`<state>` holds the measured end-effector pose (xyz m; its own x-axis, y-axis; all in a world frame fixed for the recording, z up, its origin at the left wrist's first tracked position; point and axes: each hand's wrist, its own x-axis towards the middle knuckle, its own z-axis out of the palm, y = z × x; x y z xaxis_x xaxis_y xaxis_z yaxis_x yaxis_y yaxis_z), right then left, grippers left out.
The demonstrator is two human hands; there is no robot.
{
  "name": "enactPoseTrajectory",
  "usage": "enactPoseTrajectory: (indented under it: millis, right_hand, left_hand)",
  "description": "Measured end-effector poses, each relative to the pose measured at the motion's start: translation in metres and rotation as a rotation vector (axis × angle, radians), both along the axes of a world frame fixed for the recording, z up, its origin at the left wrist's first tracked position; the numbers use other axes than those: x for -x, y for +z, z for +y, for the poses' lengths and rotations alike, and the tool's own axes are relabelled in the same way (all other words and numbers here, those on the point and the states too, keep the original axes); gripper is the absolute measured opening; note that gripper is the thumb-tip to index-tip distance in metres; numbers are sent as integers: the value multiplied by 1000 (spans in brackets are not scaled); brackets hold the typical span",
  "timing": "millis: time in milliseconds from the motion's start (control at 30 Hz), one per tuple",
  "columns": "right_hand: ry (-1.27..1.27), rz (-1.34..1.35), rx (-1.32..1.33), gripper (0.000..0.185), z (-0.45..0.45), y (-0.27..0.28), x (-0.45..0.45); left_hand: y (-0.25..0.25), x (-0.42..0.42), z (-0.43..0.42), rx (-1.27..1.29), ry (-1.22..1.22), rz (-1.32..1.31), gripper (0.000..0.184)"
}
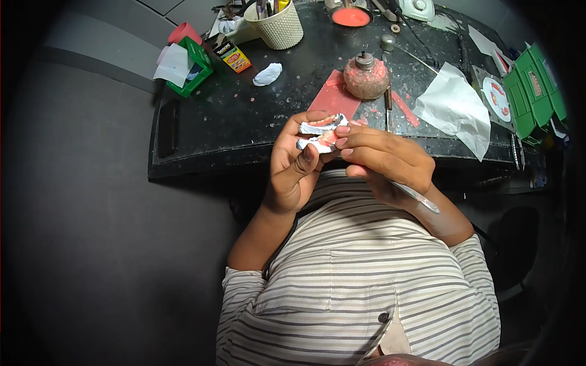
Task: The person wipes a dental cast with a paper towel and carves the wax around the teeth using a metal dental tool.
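Striped shirt cloth point(366, 262), worn by the person, is seen nearest the camera, filling the lower middle. Just beyond it, before the near edge of a dark, speckled tabletop point(238, 131), a pair of white dental casts point(309, 129) is held up in the air. Teeth and pink wax point(329, 138) are carried on them.

The casts are gripped by the left hand point(292, 174), its thumb pressed on the lower one. A slim metal tool point(427, 203) is grasped in the right hand point(394, 155), whose fingertips are brought against the casts' right side.

Slips seem the main risk: wax or a tooth could be gouged or dislodged if the tool were pushed too hard, and the plaster could be dropped and chipped if the left-hand grip were loosened.

The casts' long axis is laid roughly left to right, and the gap between them is opened toward the left; where the front teeth are aimed cannot be told. The tool is slanted, its flat end pointed down and right along the forearm; its other end is hidden by the fingers.
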<state>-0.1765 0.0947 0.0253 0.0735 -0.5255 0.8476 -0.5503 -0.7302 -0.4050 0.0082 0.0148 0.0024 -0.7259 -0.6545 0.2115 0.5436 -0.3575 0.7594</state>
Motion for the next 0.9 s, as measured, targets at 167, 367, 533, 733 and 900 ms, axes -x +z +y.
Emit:
enactPoseTrajectory:
  millis: [167, 367, 533, 733, 900]
  right_hand:
    - [-7, 12, -2, 19, 0, 2, 0]
    - [-16, 10, -14, 16, 1, 0, 1]
    - [-43, 15, 12, 15, -1, -5, -1]
    - [-43, -30, -49, 15, 1, -3, -3]
    - [-32, -109, -33, 17, -2, -2, -4]
  left_hand:
    - [-1, 0, 1, -7, 9, -3, 59]
    - [0, -1, 0, -35, -23, 16, 58]
    - [5, 1, 5, -11, 71, -106, 73]
    - [-3, -1, 1, 37, 95, -123, 74]
    - [1, 2, 1, 30, 106, -127, 76]
